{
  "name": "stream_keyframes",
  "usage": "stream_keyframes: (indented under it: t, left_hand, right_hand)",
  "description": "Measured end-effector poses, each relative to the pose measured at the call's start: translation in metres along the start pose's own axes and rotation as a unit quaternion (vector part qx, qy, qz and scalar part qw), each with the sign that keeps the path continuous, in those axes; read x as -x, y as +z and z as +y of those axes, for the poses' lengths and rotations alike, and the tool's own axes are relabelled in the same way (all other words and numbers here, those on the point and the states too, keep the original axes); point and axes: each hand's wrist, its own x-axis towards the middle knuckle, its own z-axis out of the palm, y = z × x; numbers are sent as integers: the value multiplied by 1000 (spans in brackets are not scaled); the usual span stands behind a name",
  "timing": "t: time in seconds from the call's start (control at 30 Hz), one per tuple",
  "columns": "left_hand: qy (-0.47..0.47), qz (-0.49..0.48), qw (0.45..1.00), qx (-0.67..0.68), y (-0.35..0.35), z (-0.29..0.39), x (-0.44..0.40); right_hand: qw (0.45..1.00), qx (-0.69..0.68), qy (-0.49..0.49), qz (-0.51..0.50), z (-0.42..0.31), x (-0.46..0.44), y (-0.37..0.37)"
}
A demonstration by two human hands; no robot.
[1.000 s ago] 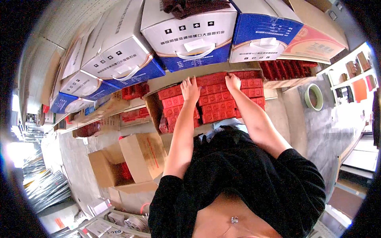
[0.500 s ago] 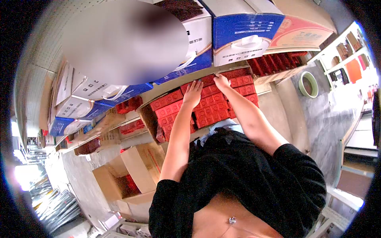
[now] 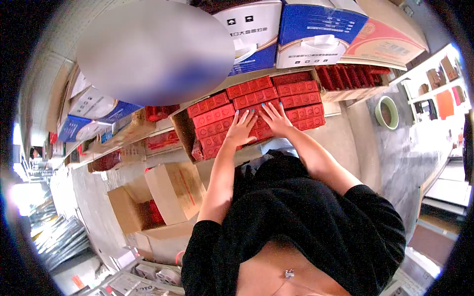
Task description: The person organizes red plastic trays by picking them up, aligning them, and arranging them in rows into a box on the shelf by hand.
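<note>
Several red packs (image 3: pixel 210 116) with rows of round marks on their faces stand stacked in an open cardboard box (image 3: pixel 182 132) on a shelf in front of me. My left hand (image 3: pixel 240 129) rests against the front of the middle stack, fingers spread and thumb out. Beside it, my right hand (image 3: pixel 275 121) presses on the same stack with its fingers apart. Neither hand is wrapped around a pack. Part of the middle packs is hidden behind the hands.
Blue and white cartons (image 3: pixel 321 39) line the shelf above. More red packs sit in a box (image 3: pixel 353 81) to the right. An opened cardboard box (image 3: pixel 173 192) lies at lower left. A green bucket (image 3: pixel 386 113) stands on the floor at right.
Both hands have come down and closer to me, from the stack's upper back edge to its front face. My right hand's fingers, bent before, are now spread.
</note>
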Motion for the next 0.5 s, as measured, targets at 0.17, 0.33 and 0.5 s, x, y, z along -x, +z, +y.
stream_keyframes:
  t: [0.17,0.33,0.5]
  left_hand:
    - [11,-79,997,-8,-1,10,27]
    - [-25,-91,990,-104,9,20,39]
    - [-88,-32,985,-147,20,23,39]
  right_hand:
    - [983,111,6,-144,-19,5,-4]
    - [978,118,56,-164,-28,2,-17]
    - [968,89,118,-204,-27,-4,-22]
